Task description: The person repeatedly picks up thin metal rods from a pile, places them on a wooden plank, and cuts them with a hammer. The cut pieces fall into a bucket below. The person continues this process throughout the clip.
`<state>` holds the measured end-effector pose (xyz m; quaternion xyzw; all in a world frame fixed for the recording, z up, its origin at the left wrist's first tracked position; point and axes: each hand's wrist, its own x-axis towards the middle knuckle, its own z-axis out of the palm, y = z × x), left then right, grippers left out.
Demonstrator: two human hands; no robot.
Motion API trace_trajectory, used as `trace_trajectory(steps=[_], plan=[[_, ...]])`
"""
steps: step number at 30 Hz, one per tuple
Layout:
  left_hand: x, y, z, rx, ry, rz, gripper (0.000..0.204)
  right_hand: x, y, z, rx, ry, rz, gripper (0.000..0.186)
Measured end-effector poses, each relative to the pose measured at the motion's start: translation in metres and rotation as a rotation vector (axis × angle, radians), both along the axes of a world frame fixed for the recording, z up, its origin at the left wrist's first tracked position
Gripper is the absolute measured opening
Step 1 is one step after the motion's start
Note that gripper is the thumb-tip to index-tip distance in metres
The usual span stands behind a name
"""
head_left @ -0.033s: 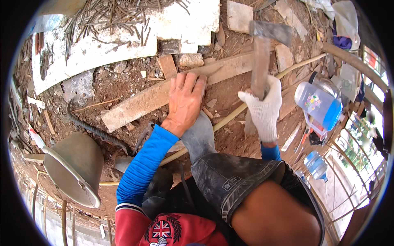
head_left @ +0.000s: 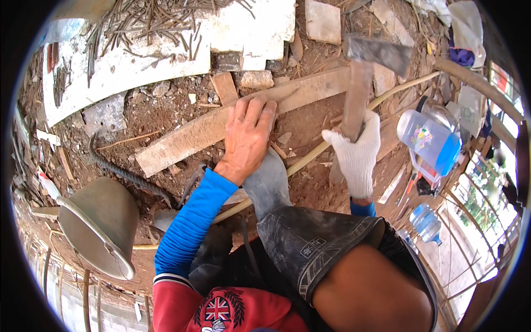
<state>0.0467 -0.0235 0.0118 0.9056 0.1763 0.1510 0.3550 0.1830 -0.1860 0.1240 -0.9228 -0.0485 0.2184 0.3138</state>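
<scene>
My bare left hand grips a long wooden plank, its fingers closed over the plank near the middle. A short wood piece juts out from the plank's far side, beside my fingertips. In a white knit glove, my right hand is closed around the wooden handle of a hatchet. The dark metal head is up at the far end, blurred by motion, its narrower blunt end to the left and the wider end to the right. It hangs over the plank's right end, apparently not touching it.
A grey bucket lies tipped at left. Bent steel bar runs beside it. Many rods lie on a white board. A bamboo pole crosses the ground. Plastic jug and water bottle are at right.
The hatchet has swung a little to the right and nearer to me, with my right hand tilting along. My left hand and the plank have barely shifted.
</scene>
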Motion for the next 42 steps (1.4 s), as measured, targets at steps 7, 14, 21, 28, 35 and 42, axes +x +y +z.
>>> trace_trajectory(steps=[7,14,21,28,35,42], plan=[[-0.019,0.006,-0.002,0.120,0.047,-0.172,0.054,-0.030,-0.042,-0.003,-0.088,0.200,0.185,0.035],[-0.015,0.001,0.008,0.289,0.229,-0.266,0.067,-0.047,-0.045,-0.016,-0.117,0.111,0.293,0.057],[-0.015,0.000,0.004,0.314,0.269,-0.259,0.065,-0.038,-0.033,-0.012,-0.135,-0.031,0.373,0.063],[-0.009,0.001,0.010,0.372,0.310,-0.288,0.063,-0.043,-0.028,-0.004,-0.188,-0.047,0.376,0.060],[-0.013,-0.001,0.006,0.424,0.318,-0.306,0.061,-0.041,-0.031,-0.016,-0.117,-0.062,0.399,0.062],[-0.012,-0.001,0.009,0.441,0.308,-0.316,0.061,-0.041,-0.040,-0.031,-0.233,-0.149,0.536,0.062]])
